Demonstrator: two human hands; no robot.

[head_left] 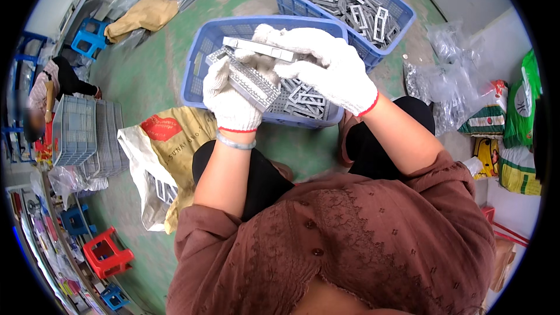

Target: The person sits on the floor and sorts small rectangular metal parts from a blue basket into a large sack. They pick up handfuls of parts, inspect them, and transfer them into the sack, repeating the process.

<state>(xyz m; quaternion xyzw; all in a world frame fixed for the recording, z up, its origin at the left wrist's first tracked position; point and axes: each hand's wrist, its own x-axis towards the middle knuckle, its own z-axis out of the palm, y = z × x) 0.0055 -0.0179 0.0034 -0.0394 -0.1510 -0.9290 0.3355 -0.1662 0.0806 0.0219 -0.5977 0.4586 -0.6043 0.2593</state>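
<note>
Both hands wear white knit gloves with red cuffs. My left hand grips a stack of grey metal rectangular frames, held tilted above the near blue basket. My right hand is closed around one long grey metal frame at the top of that stack. More grey frames lie in the near basket under my hands. A second blue basket farther away holds several similar metal frames.
A tan and white sack lies on the green floor at left beside stacked grey crates. Clear plastic bags and coloured sacks sit at right. Red and blue stools stand at left. Another person sits far left.
</note>
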